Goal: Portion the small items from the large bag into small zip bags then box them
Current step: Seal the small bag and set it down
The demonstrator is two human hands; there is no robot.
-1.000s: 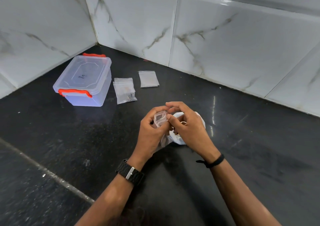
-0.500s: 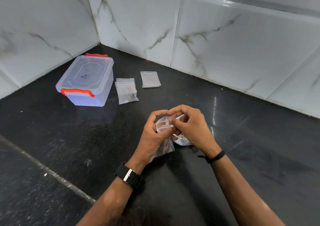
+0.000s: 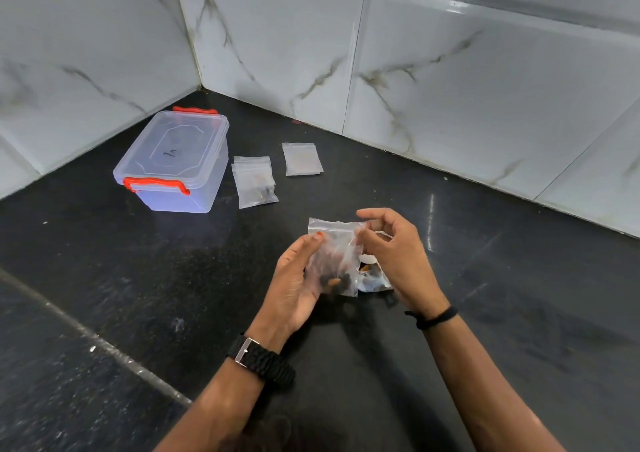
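A small clear zip bag point(image 3: 334, 254) with dark and orange small items at its bottom stands upright between my hands. My left hand point(image 3: 294, 278) holds it from the left, thumb near the top edge. My right hand point(image 3: 394, 254) pinches its top right corner. The large bag point(image 3: 372, 280) lies on the black counter behind it, mostly hidden by my right hand. The clear plastic box point(image 3: 176, 164) with red latches stands closed at the back left.
A filled small zip bag point(image 3: 254, 183) lies just right of the box, on top of another. A pile of flat small zip bags point(image 3: 302, 159) lies further right near the wall. White marble-tiled walls point(image 3: 450, 81) close the corner behind. A pale seam crosses the counter at front left.
The small bag was bunched between my fingers with its mouth open; now it hangs flat and upright, held at both sides. My hands have moved slightly apart.
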